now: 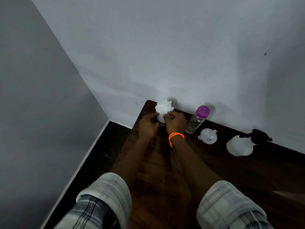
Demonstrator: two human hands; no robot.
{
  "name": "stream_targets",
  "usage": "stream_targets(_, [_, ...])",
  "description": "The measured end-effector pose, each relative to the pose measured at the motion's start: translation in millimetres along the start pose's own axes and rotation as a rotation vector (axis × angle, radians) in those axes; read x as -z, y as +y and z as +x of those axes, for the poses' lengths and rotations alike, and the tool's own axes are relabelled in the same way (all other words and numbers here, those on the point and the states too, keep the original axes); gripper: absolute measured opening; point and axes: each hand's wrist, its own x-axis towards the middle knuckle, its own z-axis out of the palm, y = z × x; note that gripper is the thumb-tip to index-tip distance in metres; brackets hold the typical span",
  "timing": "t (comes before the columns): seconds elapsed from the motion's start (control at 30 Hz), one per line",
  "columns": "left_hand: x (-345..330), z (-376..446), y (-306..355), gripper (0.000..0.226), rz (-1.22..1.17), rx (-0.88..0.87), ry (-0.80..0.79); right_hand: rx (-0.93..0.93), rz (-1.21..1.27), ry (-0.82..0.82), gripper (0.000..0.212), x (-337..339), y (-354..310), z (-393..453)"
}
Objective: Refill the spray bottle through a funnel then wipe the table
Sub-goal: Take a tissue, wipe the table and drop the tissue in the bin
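Both hands at the far left table (pixel 165 179) corner, left hand (pixel 148 125) and right hand (pixel 175 123) pinching white tissue wad (pixel 163 108), purple-capped bottle (pixel 198 119) just right, white funnel (pixel 208 136) beside it, spray bottle (pixel 240 145) lying far right

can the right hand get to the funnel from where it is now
Probably yes. The right hand is busy at the white tissue wad with the left hand, but the funnel lies in the open to its right. Only the purple-capped bottle stands nearby, behind the direct path.
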Motion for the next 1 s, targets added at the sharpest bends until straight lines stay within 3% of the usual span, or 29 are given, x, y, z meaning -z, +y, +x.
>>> stream_targets(0.23, [4.2,3.4,-7.6,0.045,-0.025,0.012,-0.017,0.027,0.048,0.079,0.005,-3.8,-5.9,-2.9])
stream_targets(0.43, [1.8,-3.0,-5.6,0.036,-0.081,0.034,0.154,0.137,0.254,0.144,0.012,12.4,-22.2,-12.4])
stream_targets(0.57, [-9.1,-13.6,-4.8,0.019,-0.258,0.157,0.29,0.115,0.413,0.168,0.013,27.5,-36.5,-14.2])
stream_targets(0.63, [-17.3,-21.1,-4.1,0.016,-0.458,0.283,0.232,0.098,0.483,0.174,0.012,35.4,-45.6,-17.2])
stream_targets(0.73, [-21.6,-34.4,-2.7,0.049,-0.878,0.574,0.008,-0.044,0.715,0.123,0.012,42.3,-53.6,-27.8])
stream_targets(0.83, [-10.7,-50.6,-7.9,0.071,-1.205,0.679,-0.126,-0.227,0.95,0.072,0.017,46.0,-52.5,-44.3])
stream_targets(0.9, [-0.1,-58.0,-16.6,0.07,-1.327,0.699,-0.12,-0.336,1.005,0.066,0.022,44.5,-44.5,-57.2])
stream_targets(1.0, [13.0,-65.2,-33.0,0.041,-1.31,0.732,-0.031,-0.491,1.024,0.05,0.036,33.6,-22.1,-78.1])
